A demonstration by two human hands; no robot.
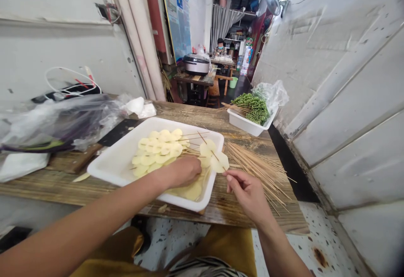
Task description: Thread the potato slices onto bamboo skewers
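Head view: two bare hands at work over a wooden desk [232, 212], middle of the frame. Right hand [248, 191], right of centre, has its grip closed, thumb and fingers pinching the lower end of a thin stick [202, 137]; stick tilts up and left, tip bare, pale slices [222, 159] threaded along it, over the right rim of a big white tray [116, 155]. Left hand [186, 171] reaches down into the tray's right side, fingers curled; fingertips hidden, so can't tell if that grip has a slice or nothing. Tray sits at centre: heap of already skewered slices [159, 144] in its upper middle, loose slices [191, 191] lying wet in the near right corner, just below the left hand. Step in hand, by the look of it: threading slices onto the stick, this one part filled. Next move, as I judge it, calls for one slice separated from the wet ones, lined up with the bare tip and pushed on without splitting, right pinch kept firm. Bare sticks [257, 170] lie fanned on the desk, right of the tray, near the right hand. Smaller white tub [244, 123], upper right, holds green skewers [252, 106]. Dark-bladed knife [118, 134] left of the tray.
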